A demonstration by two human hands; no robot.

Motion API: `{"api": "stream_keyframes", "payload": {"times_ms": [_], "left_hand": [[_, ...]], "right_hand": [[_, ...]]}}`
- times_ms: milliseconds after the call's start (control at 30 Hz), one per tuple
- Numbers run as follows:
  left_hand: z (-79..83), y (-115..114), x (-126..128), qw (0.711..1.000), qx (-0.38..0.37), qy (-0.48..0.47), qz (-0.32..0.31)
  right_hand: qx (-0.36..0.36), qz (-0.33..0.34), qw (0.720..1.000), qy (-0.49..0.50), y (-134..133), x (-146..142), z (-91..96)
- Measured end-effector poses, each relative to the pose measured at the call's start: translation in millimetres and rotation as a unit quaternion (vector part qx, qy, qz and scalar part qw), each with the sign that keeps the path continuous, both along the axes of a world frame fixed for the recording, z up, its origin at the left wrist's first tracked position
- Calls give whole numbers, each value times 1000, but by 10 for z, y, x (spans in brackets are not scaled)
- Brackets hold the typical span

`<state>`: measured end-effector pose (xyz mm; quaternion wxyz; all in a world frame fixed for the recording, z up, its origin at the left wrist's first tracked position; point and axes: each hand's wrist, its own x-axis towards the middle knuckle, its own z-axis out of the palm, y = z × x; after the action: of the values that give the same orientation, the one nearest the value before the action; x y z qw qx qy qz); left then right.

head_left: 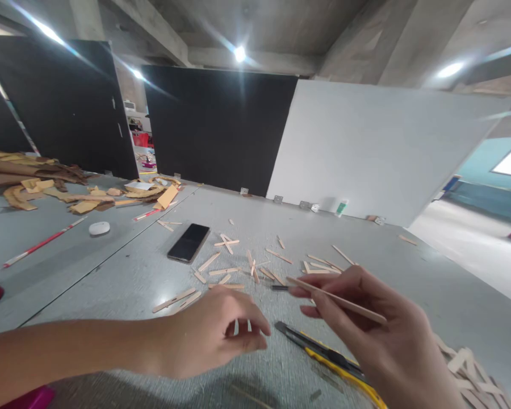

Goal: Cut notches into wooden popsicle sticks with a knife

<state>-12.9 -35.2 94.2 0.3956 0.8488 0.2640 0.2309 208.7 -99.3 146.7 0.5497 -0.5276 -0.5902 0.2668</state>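
My right hand pinches a wooden craft stick between thumb and fingers, above the table. My left hand hovers to its left, fingers loosely curled, thumb and fingertips a little apart, nothing visible between them. A yellow and black utility knife lies on the table below both hands, partly hidden by the right one. Beyond the hands, cut pieces of craft stick are scattered over the tabletop. A small dark strip shows just left of my right fingertips.
A phone lies left of the stick pieces, and a white mouse farther left. Torn cardboard scraps sit at the back left. More craft sticks are heaped at the right front. Black and white panels border the table's back.
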Motion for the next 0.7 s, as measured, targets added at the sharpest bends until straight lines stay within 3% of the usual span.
{"api": "stream_keyframes", "payload": {"times_ms": [200, 300, 433, 533, 600, 700], "left_hand": [[-676, 29, 162, 983, 82, 74, -149], [-820, -24, 247, 984, 63, 67, -156], [-691, -89, 243, 990, -1, 73, -120], [-490, -76, 186, 992, -103, 63, -34], [-340, -44, 155, 975, -222, -28, 14], [-109, -19, 117, 918, -346, -193, 13]], "right_hand": [[-35, 4, 982, -184, 47, 253, 36], [-37, -4, 976, -213, 35, 279, 32], [-27, -2, 963, -267, 28, 323, 4], [-39, 3, 965, -259, 12, 369, -18], [-39, 22, 974, -220, -4, 392, -33], [-18, 57, 975, -212, -35, 394, -62]]}}
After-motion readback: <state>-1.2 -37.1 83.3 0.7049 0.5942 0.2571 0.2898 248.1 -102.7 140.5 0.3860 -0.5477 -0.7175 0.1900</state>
